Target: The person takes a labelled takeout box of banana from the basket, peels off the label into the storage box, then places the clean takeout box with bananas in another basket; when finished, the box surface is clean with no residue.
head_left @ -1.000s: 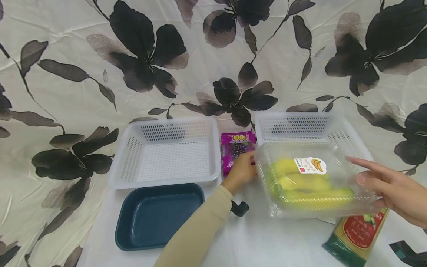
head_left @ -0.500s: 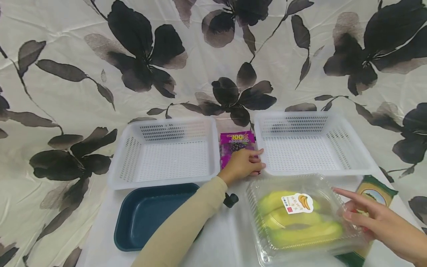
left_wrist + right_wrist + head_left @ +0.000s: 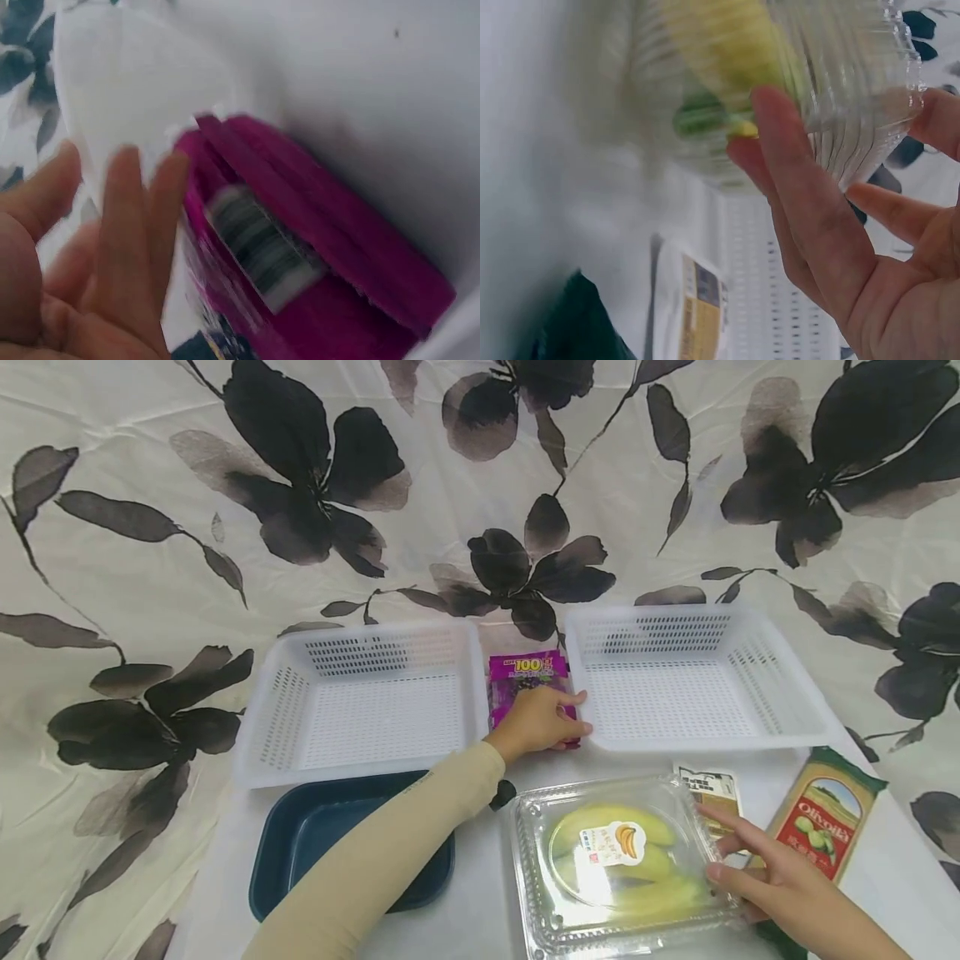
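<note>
My right hand (image 3: 780, 877) grips the right side of a clear plastic box of bananas (image 3: 611, 860). Close up in the right wrist view, its fingers and thumb are around the ridged box wall (image 3: 840, 90). My left hand (image 3: 536, 722) is over a purple candy bag (image 3: 525, 681) with "100" on it, fingers reaching to the left corner of the right white basket (image 3: 697, 747); whether they touch it I cannot tell. In the left wrist view those fingers look loosely extended beside the purple bag (image 3: 352, 315), holding nothing.
Another white basket (image 3: 360, 768) stands at the left, with a dark blue tray (image 3: 300, 852) in front, partly behind the left sleeve. At the right lie a green-and-gold Olivoilà packet (image 3: 821, 818) and a white-and-brown packet (image 3: 708, 785).
The banana box has come away from the right basket, toward me and to the left, in my right hand. That uncovers the basket and the packets. The left hand has shifted slightly.
</note>
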The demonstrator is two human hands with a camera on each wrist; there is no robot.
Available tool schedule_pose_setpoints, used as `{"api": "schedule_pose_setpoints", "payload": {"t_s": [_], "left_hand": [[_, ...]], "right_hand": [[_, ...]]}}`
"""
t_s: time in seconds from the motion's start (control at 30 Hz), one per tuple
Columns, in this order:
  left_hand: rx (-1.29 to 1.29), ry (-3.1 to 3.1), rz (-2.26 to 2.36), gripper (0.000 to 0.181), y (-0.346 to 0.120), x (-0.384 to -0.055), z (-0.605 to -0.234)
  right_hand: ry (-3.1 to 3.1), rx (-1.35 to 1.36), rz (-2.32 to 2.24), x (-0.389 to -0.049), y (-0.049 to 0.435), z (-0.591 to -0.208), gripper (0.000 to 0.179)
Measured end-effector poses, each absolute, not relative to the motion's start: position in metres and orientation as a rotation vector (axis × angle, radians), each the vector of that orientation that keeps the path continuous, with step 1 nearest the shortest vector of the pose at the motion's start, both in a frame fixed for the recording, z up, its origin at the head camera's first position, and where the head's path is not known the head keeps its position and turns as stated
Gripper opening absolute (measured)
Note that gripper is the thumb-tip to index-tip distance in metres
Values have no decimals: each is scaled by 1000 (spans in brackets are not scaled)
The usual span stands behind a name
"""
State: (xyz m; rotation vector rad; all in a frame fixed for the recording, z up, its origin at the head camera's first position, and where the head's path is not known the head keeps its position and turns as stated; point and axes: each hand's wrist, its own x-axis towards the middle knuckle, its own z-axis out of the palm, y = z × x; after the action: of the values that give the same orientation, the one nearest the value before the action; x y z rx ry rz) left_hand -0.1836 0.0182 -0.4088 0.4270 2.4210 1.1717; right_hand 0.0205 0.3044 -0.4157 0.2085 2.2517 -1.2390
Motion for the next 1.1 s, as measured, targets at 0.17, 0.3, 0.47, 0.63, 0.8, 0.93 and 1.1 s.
{"api": "schedule_pose_setpoints", "payload": {"t_s": [0.17,0.3,0.47,0.63,0.8,0.93,1.1], "left_hand": [[474,2456,1096,60,17,-186,-405],[462,2463,1071,59,17,-186,-402],[449,2469,1044,60,20,-186,-399],[435,2487,1010,60,22,-185,-398],[427,2489,1000,60,22,-184,-398],[454,2507,973,61,22,-183,-398],[462,2517,953,61,21,-183,-397]], "right_hand": [[2311,212,-1210,19,292,-422,76],[2287,268,-1226,15,283,-428,78],[2255,294,-1277,12,278,-435,77],[2213,296,-1359,11,277,-439,75],[2188,301,-1385,9,281,-441,77],[2192,324,-1397,7,282,-442,78],[2191,346,-1393,1,280,-442,80]]}}
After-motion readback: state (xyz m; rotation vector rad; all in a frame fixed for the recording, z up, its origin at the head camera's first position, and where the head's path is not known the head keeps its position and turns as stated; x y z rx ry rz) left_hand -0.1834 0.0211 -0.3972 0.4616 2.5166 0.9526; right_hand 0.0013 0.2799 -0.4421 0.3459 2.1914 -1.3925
